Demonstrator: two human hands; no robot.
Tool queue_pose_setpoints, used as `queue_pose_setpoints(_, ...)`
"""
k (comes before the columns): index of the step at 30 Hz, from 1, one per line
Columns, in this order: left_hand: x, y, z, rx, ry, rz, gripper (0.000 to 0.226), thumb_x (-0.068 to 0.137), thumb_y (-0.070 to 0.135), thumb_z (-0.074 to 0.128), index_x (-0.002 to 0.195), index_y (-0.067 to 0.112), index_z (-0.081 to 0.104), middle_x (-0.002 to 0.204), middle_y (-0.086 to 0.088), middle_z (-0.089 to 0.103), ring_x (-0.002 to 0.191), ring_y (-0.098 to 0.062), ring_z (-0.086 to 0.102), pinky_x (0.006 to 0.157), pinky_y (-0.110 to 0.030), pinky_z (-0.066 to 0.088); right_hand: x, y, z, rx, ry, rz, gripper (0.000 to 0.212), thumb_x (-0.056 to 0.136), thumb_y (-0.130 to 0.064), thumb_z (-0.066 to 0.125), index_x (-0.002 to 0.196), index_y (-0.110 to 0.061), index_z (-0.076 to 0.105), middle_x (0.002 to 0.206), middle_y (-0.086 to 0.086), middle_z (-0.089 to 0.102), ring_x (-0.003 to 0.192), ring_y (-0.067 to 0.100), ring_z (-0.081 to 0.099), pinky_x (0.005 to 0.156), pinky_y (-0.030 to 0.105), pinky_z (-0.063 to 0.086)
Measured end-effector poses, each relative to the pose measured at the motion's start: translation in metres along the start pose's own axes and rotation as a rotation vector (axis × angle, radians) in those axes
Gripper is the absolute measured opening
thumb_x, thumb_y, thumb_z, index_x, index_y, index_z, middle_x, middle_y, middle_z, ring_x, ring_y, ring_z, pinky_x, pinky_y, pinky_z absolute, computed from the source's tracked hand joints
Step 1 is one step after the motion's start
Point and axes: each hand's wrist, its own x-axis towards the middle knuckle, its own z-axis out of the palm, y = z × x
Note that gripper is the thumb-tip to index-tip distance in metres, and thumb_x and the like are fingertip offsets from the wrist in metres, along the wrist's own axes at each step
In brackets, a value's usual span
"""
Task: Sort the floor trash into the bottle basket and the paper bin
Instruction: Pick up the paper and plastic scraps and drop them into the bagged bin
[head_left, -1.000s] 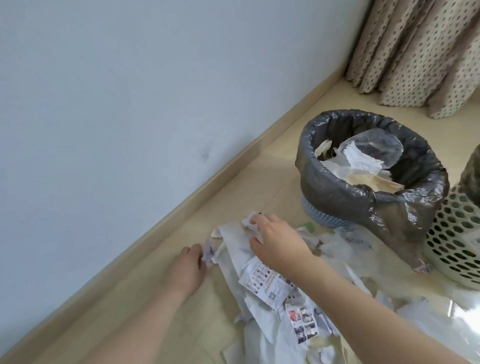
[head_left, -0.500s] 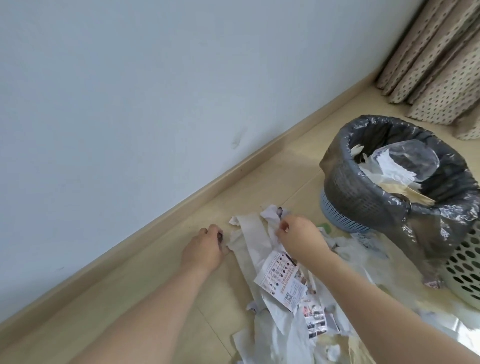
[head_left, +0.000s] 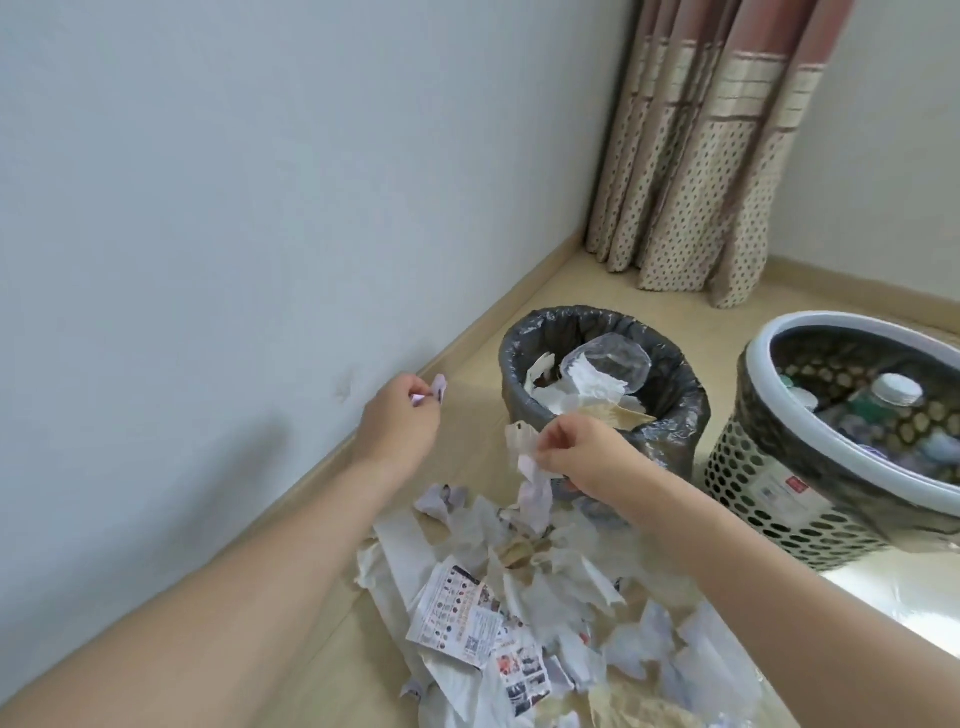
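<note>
Paper scraps (head_left: 530, 467), seemingly pinched, both hands.

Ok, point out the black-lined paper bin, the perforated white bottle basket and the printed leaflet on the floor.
Black-lined paper bin (head_left: 670, 410): head view, on the bag-covered right rim.
Perforated white bottle basket (head_left: 748, 483): head view, on its holed outer wall.
Printed leaflet (head_left: 457, 613): head view, on the middle of the sheet.

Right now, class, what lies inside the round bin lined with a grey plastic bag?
Inside the grey-lined bin: crumpled white paper, tan scraps and clear plastic film. Anything beneath that top layer is hidden.
</note>
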Motion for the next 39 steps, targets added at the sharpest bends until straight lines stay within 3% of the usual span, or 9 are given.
queue_pose_setpoints(5, 0.019, 0.098, 0.047, 0.122, -0.112, 0.314, 0.014, 0.09, 0.017, 0.046, 0.086, 0.021, 0.059, 0.078, 0.007, 0.059, 0.065, -0.01, 0.052, 0.055, -0.026, 0.036, -0.012, 0.032, -0.044, 0.006, -0.049, 0.012, 0.016, 0.082, -0.019, 0.071, 0.083, -0.005, 0.063, 0.072, 0.003, 0.066, 0.061, 0.013, 0.058, 0.067, 0.034, 0.056)
queue_pose_setpoints(9, 0.033, 0.126, 0.09, 0.268, -0.18, 0.401, 0.013, 0.089, 0.021, 0.047, 0.084, 0.026, 0.058, 0.078, 0.007, 0.061, 0.072, -0.019, 0.059, 0.066, -0.031, 0.047, -0.015, 0.057, -0.065, 0.014, -0.078, 0.067, 0.022, 0.087, -0.027, 0.068, 0.089, -0.006, 0.068, 0.068, 0.0, 0.067, 0.056, 0.01, 0.056, 0.057, 0.022, 0.051)
queue_pose_setpoints(13, 0.041, 0.118, 0.126, 0.575, -0.334, 0.346, 0.019, 0.091, 0.023, 0.047, 0.101, 0.032, 0.061, 0.111, 0.004, 0.063, 0.118, -0.027, 0.047, 0.106, -0.045, 0.029, -0.006, 0.072, -0.096, 0.131, -0.008, 0.104, 0.014, 0.089, -0.02, 0.065, 0.089, -0.006, 0.067, 0.08, 0.008, 0.071, 0.066, 0.013, 0.061, 0.069, 0.027, 0.057)
queue_pose_setpoints(18, 0.043, 0.096, 0.115, 0.686, -0.175, 0.421, 0.035, 0.089, 0.02, 0.043, 0.117, 0.035, 0.057, 0.132, 0.003, 0.049, 0.124, -0.024, 0.033, 0.103, -0.045, 0.022, 0.028, 0.066, -0.125, 0.3, 0.253, 0.086, 0.014, 0.088, -0.023, 0.068, 0.084, -0.01, 0.067, 0.069, 0.002, 0.066, 0.06, 0.011, 0.057, 0.059, 0.024, 0.05)
queue_pose_setpoints(21, 0.047, 0.061, 0.082, 0.7, -0.035, 0.452, 0.039, 0.087, 0.018, 0.045, 0.121, 0.033, 0.056, 0.133, 0.006, 0.048, 0.124, -0.024, 0.034, 0.1, -0.04, 0.022, 0.057, 0.058, -0.113, 0.032, 0.341, 0.082, 0.011, 0.084, -0.018, 0.062, 0.085, -0.007, 0.065, 0.073, 0.004, 0.063, 0.062, 0.016, 0.056, 0.056, 0.027, 0.044)
queue_pose_setpoints(25, 0.058, -0.009, 0.028, 0.767, -0.029, 0.26, 0.041, 0.086, 0.016, 0.047, 0.124, 0.029, 0.055, 0.133, 0.002, 0.049, 0.123, -0.026, 0.038, 0.099, -0.038, 0.026, 0.075, 0.04, -0.073, -0.428, 0.288, 0.097, 0.021, 0.083, -0.02, 0.055, 0.099, -0.016, 0.068, 0.106, 0.005, 0.066, 0.098, 0.03, 0.058, 0.086, 0.039, 0.044)
queue_pose_setpoints(29, 0.061, -0.08, 0.003, 0.575, -0.224, 0.01, 0.031, 0.086, 0.006, 0.049, 0.112, 0.015, 0.062, 0.121, -0.012, 0.063, 0.112, -0.031, 0.056, 0.089, -0.033, 0.044, 0.053, 0.02, -0.022, -0.538, 0.608, -0.36, 0.02, 0.088, -0.017, 0.054, 0.104, -0.016, 0.067, 0.115, 0.002, 0.059, 0.105, 0.028, 0.052, 0.089, 0.039, 0.038)
queue_pose_setpoints(33, 0.031, -0.145, 0.001, 0.518, -0.5, -0.17, 0.033, 0.089, 0.009, 0.056, 0.121, 0.016, 0.057, 0.109, -0.006, 0.061, 0.089, -0.017, 0.056, 0.076, -0.024, 0.045, 0.032, 0.006, 0.059, -0.554, 0.319, -0.652, 0.026, 0.083, -0.02, 0.045, 0.098, -0.015, 0.066, 0.101, 0.001, 0.059, 0.091, 0.025, 0.055, 0.078, 0.038, 0.044)
queue_pose_setpoints(39, -0.007, -0.2, 0.012, 0.386, -0.538, -0.164, 0.012, 0.083, 0.022, 0.063, 0.091, 0.016, 0.056, 0.092, 0.001, 0.053, 0.075, -0.011, 0.051, 0.06, -0.023, 0.039, 0.036, 0.014, 0.168, -0.55, -0.262, -0.1, 0.039, 0.092, -0.036, 0.047, 0.122, -0.012, 0.051, 0.116, 0.007, 0.057, 0.109, 0.027, 0.052, 0.088, 0.035, 0.045)
